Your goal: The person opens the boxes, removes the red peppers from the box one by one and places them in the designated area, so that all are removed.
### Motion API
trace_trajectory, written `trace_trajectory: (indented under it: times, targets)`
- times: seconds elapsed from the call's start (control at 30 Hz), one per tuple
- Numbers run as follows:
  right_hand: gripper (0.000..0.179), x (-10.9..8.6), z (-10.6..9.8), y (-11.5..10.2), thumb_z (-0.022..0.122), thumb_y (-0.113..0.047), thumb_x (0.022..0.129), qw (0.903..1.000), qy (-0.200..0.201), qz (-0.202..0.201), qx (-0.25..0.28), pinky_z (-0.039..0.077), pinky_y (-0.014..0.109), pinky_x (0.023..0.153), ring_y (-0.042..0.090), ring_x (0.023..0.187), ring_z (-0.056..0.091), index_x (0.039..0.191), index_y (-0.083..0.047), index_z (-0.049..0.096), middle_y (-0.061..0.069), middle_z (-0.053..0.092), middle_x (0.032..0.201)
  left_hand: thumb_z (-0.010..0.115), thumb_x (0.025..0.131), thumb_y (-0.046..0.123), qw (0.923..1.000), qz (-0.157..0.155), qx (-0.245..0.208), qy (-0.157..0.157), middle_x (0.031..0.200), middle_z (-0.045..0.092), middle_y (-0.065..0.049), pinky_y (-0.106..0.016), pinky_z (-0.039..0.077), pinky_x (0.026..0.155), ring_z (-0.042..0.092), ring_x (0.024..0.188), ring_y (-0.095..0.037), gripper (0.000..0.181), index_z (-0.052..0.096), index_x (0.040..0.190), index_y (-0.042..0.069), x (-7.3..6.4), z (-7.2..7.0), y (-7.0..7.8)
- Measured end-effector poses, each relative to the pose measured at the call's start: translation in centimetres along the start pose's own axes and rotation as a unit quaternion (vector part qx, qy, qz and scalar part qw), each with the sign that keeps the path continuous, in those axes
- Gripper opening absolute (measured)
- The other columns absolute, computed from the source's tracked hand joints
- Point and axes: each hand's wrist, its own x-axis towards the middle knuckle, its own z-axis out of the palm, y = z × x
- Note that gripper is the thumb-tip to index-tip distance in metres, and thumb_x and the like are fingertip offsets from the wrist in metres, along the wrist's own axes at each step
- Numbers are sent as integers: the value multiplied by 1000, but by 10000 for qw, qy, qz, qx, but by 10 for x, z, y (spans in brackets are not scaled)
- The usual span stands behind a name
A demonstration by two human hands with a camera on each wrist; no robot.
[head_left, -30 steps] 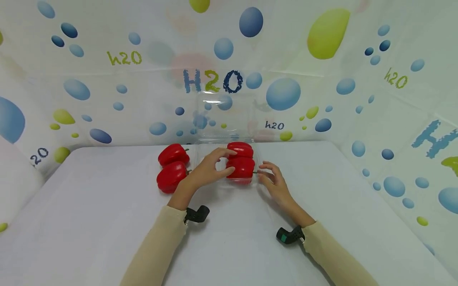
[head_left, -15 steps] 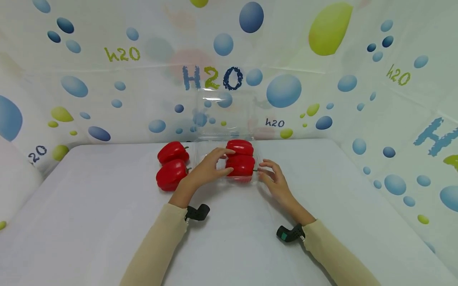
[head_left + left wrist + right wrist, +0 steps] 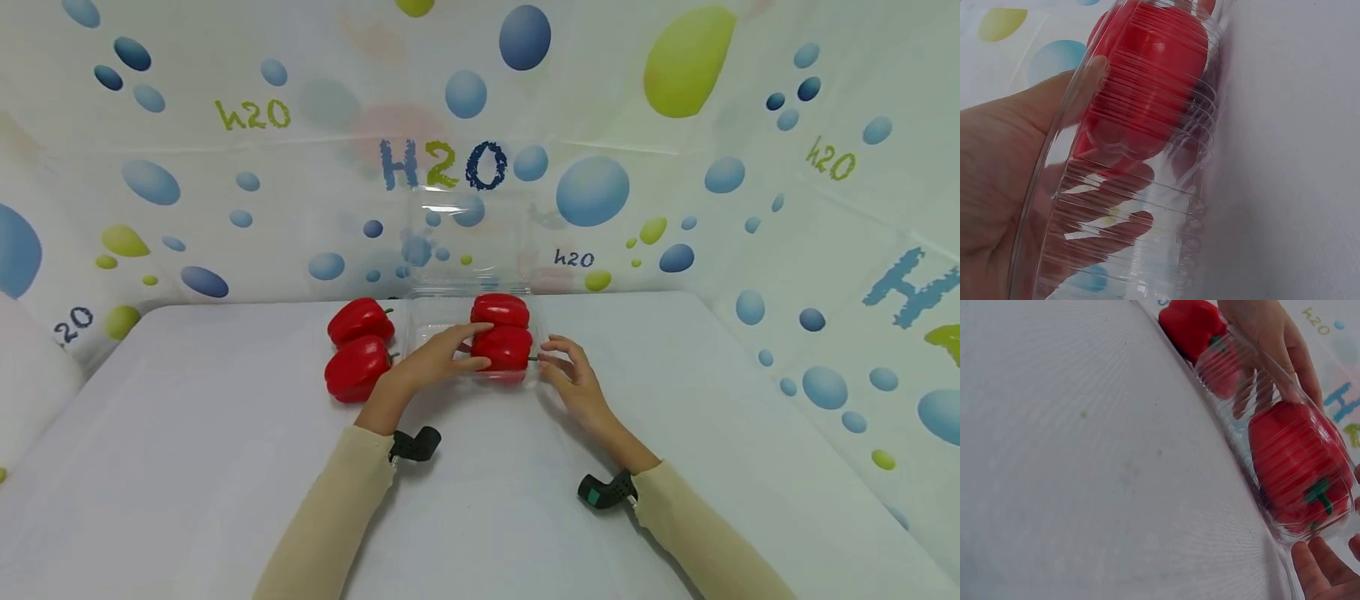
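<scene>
A clear plastic clamshell container (image 3: 435, 315) stands on the table with its lid (image 3: 495, 237) raised at the back. Two red bell peppers lie in its right half, the far pepper (image 3: 500, 308) behind the near pepper (image 3: 504, 348). My left hand (image 3: 431, 360) reaches in over the left side, thumb and index finger around the near pepper's left end; its other fingers show through the ribbed wall in the left wrist view. At the container's right wall, my right hand (image 3: 573, 379) has its fingers loosely bent, fingertips by the green stem (image 3: 1320, 492).
Two more red bell peppers, a back one (image 3: 362, 322) and a front one (image 3: 358, 368), lie on the white table (image 3: 480, 517) left of the container. Behind the table hangs a patterned curtain (image 3: 300, 183), with the raised lid in front of it.
The left index finger has slid slightly toward me along the near pepper. The right hand and the peppers stay in place; the head view shifts a little.
</scene>
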Motion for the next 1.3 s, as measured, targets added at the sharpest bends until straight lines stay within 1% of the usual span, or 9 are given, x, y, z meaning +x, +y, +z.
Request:
trace_trajectory:
  times: [0.1,0.17,0.23,0.3,0.53,0.63,0.8,1.07,1.3]
  targets:
    - [33,0,0,0,53,1,97,10000,-26,-26,-33,50,32,98,43,128,48,129,7,45,20,30,151,68,92,26,10000,-12,-23,-71,146,43,-12,-42,53,94,45,129,-31,69,34,151,17,0,0,-1]
    - [33,0,0,-1,52,2,97,10000,-39,-25,-51,49,38,100,44,128,48,129,7,45,20,30,151,68,91,26,10000,-3,-41,-62,146,45,-11,-42,53,93,45,128,-31,69,35,151,17,-1,0,-1]
    - [33,-1,1,-1,52,2,97,9999,-59,-35,-87,48,39,100,44,128,47,129,7,44,21,29,151,69,91,25,10000,15,-72,-45,145,45,-11,-42,53,93,46,128,-31,69,36,151,16,-2,-1,0]
    - [33,-1,1,-2,52,2,97,9999,-69,-23,-93,49,38,100,44,128,47,129,7,44,21,29,151,69,90,25,10000,5,-89,-26,144,45,-11,-41,53,92,46,127,-30,69,36,150,16,-2,-1,0]
    - [33,-2,1,-2,52,2,97,9999,-28,-43,-100,50,22,94,44,127,48,129,6,45,20,30,151,70,90,25,10000,55,-29,12,144,46,-11,-42,54,92,46,127,-30,69,36,150,15,-2,0,-1]
    - [33,-1,1,-2,52,2,97,10000,-38,4,6,50,21,93,42,127,48,130,6,45,19,30,151,70,90,25,10000,69,-34,56,143,46,-11,-42,53,93,47,127,-30,68,37,149,15,-3,0,-1]
    - [34,-1,1,-1,50,1,98,9999,-70,88,131,51,27,95,40,129,47,130,7,43,16,29,152,70,90,24,9998,120,-157,96,143,47,-11,-44,51,97,47,127,-30,68,38,148,13,-4,0,-1]
    - [34,-1,1,-1,51,-1,98,9999,-87,95,85,51,32,96,40,128,47,131,5,44,16,30,152,71,89,23,9997,147,-159,124,142,47,-12,-44,50,97,47,127,-30,68,38,148,13,-4,-1,-2]
    - [33,-1,1,-1,50,2,98,9999,-71,71,16,48,44,99,40,129,48,130,5,44,17,30,152,71,89,24,9995,215,-168,181,138,48,-12,-44,51,96,48,125,-30,67,40,147,13,-4,0,-2]
